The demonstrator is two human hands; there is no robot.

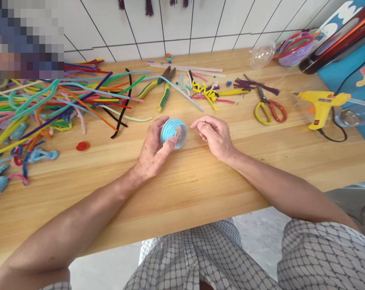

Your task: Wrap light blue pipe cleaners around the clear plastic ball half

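Currently my left hand grasps the blue-wrapped ball on the desk; right hand beside it, fingers curled closed.

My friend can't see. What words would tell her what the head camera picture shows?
A person's left hand holds a ball wrapped in light blue pipe cleaner on a wooden table, the right hand curled beside it. Colourful pipe cleaners lie heaped to the left, with pliers, scissors and a yellow glue gun behind.
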